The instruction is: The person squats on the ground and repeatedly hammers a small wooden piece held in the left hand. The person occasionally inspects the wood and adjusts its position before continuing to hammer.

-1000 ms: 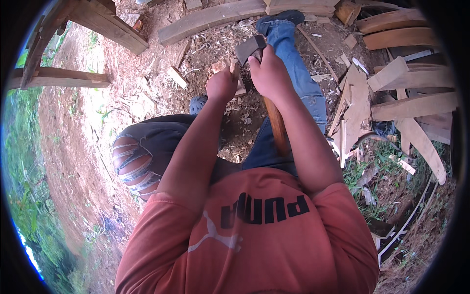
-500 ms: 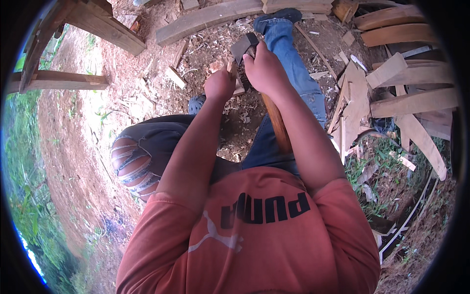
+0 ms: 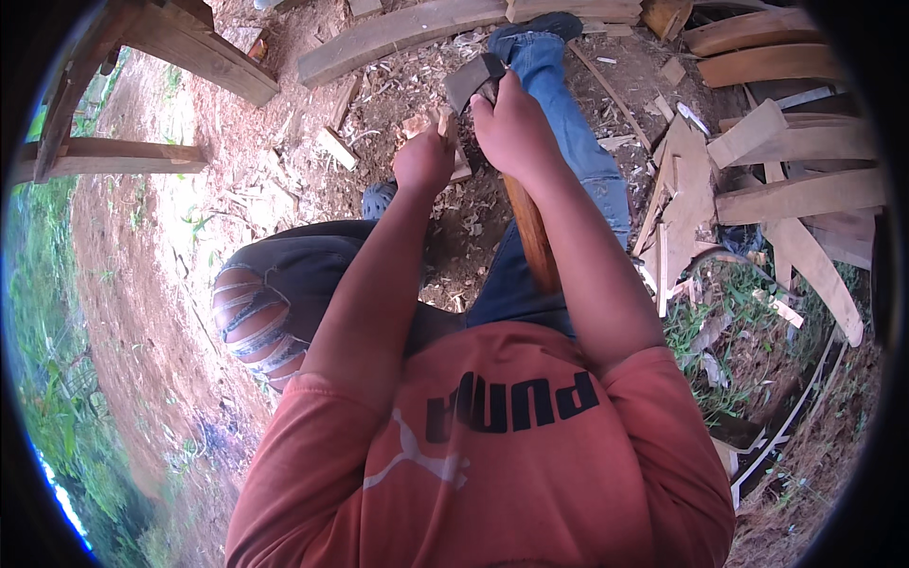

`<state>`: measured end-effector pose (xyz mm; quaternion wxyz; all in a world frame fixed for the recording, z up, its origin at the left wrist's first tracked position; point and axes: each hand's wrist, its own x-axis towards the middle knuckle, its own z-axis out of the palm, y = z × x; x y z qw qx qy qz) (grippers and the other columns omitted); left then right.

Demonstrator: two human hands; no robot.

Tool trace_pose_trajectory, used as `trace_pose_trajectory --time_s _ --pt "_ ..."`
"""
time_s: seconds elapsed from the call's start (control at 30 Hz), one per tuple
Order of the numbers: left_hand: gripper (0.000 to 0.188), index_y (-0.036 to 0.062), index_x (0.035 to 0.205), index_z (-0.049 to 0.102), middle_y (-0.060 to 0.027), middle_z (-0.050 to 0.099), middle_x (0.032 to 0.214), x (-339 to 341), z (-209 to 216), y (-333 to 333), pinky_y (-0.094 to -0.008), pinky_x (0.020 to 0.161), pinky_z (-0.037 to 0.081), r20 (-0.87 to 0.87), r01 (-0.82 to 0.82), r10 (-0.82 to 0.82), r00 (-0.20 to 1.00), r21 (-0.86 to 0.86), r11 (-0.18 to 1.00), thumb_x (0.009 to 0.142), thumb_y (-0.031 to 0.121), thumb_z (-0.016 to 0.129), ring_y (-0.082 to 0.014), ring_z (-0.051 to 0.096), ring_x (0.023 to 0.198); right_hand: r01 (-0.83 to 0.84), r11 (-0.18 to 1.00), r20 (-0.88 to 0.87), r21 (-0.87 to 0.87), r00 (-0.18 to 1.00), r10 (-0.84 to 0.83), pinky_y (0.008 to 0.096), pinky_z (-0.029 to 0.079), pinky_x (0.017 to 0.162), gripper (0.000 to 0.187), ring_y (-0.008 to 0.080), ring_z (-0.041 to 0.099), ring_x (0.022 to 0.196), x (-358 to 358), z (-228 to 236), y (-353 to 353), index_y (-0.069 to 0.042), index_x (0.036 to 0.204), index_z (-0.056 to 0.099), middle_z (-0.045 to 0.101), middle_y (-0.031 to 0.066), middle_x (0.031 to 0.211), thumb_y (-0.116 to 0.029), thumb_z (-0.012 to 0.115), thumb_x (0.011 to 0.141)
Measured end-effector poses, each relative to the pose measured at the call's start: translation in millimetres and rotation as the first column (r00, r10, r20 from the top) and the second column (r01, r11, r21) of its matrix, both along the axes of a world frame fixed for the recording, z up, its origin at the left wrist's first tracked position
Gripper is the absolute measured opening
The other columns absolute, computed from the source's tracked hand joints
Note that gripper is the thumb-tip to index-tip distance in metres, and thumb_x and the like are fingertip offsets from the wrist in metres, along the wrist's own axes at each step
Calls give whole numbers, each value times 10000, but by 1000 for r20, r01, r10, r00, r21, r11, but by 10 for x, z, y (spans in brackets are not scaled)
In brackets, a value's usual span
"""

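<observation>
My right hand (image 3: 514, 123) is closed around an axe, gripping it high up, just behind the dark metal head (image 3: 472, 83). The wooden axe handle (image 3: 532, 232) runs back under my right forearm toward my lap. To the left, my left hand (image 3: 423, 163) is closed on a small piece of wood (image 3: 444, 120) whose pale tip sticks out past the fingers. The axe blade lies close to that tip; whether they touch I cannot tell. Beneath the hands a wooden block (image 3: 462, 168) shows in part, the rest hidden by my left hand.
Wood chips litter the ground between my outstretched right leg (image 3: 573, 123) and bent left leg (image 3: 294, 275). A long curved beam (image 3: 398, 40) lies ahead. Curved boards (image 3: 795, 199) are heaped on the right. A wooden frame (image 3: 123, 156) stands at the far left.
The axe head has tilted and shifted very slightly. Both hands keep their grip in nearly the same place.
</observation>
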<state>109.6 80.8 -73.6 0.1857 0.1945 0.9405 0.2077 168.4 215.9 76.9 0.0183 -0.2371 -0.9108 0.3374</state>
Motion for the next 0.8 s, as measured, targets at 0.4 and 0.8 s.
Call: trace_pose_trajectory --time_s 0.4,0.8 --pt "355 54 1151 687 -207 786 1013 17 61 -6 -538 850 609 25 -52 53 998 -32 998 999 374 701 -405 773 974 -50 998 35 40 998 48 571 569 935 383 507 718 1049 -55 20 -46 74 1234 505 726 329 1063 -243 605 1043" --pt "373 54 1189 685 -217 784 1002 -9 -2 0 -550 863 603 35 -70 70 997 13 997 1013 383 676 -417 769 969 -47 998 24 51 999 46 573 582 910 374 502 724 1049 -61 -17 -99 47 1250 505 736 309 1050 -239 617 1038"
